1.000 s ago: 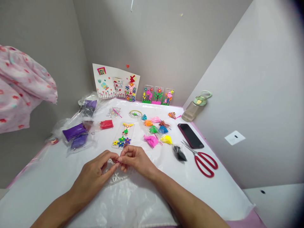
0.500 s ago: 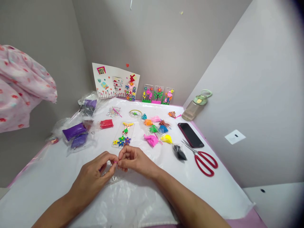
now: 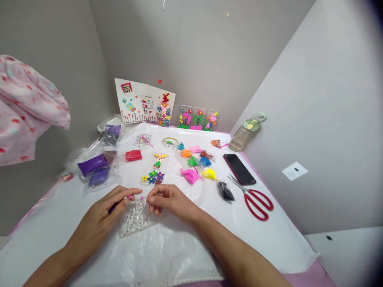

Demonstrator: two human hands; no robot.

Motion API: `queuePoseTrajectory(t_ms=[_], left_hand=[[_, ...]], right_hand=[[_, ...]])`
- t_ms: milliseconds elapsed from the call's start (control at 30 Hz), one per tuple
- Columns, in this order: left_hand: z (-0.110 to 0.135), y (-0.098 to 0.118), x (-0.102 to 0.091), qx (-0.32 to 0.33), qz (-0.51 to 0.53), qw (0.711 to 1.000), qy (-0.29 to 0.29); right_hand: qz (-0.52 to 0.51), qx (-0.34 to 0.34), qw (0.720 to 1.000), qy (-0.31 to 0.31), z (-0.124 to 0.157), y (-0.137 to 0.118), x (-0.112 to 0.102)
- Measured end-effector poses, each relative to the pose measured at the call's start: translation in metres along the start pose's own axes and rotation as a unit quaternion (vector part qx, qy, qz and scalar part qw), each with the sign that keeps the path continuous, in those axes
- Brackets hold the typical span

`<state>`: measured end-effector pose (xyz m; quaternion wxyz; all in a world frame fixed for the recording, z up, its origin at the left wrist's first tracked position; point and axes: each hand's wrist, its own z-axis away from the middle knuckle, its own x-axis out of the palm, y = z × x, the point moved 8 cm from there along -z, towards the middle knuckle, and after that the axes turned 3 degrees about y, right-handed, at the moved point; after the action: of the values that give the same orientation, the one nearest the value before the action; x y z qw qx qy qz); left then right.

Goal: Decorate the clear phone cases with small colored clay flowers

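My left hand [image 3: 109,209] is over the left side of a clear patterned mould [image 3: 134,221], its index finger stretched out. Between its thumb and fingers is a bit of pink clay [image 3: 131,197], and something dark purple shows inside the palm. My right hand [image 3: 169,201] is above the mould's right side, thumb and index pinched with a trace of pink at the tips. Another tiny pink piece [image 3: 142,198] appears at the mould's far edge between the hands. Just beyond lies a clear panel [image 3: 165,165] with a clay rabbit [image 3: 160,160] and clay flowers [image 3: 153,174].
Several bagged clays, including pink [image 3: 190,175], yellow [image 3: 209,173] and black [image 3: 225,191], lie beyond my right hand. Red-handled scissors [image 3: 253,201], a phone [image 3: 239,169] and a bottle [image 3: 247,133] are at right. Purple clay packets [image 3: 93,165] lie left; decorated panels [image 3: 199,118] lean at the back.
My hands have parted; the left has moved left and lowered, its index finger now extended. More of the clear mould shows between them. The right hand has hardly moved.
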<state>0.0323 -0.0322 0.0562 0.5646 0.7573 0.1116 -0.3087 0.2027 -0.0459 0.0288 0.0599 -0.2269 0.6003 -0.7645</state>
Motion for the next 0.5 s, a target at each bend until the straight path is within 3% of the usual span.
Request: queuePoseTrajectory(t_ms=[267, 500], left_hand=[[-0.0021, -0.0034, -0.0034, -0.035, -0.006, 0.999, 0.014], [-0.0044, -0.0009, -0.0064, -0.023, -0.021, 0.999, 0.03]], right_hand=[[0.009, 0.014, 1.0, -0.005, 0.0011, 0.0017, 0.003], [0.015, 0.011, 1.0, -0.004, 0.0004, 0.0033, 0.0015]])
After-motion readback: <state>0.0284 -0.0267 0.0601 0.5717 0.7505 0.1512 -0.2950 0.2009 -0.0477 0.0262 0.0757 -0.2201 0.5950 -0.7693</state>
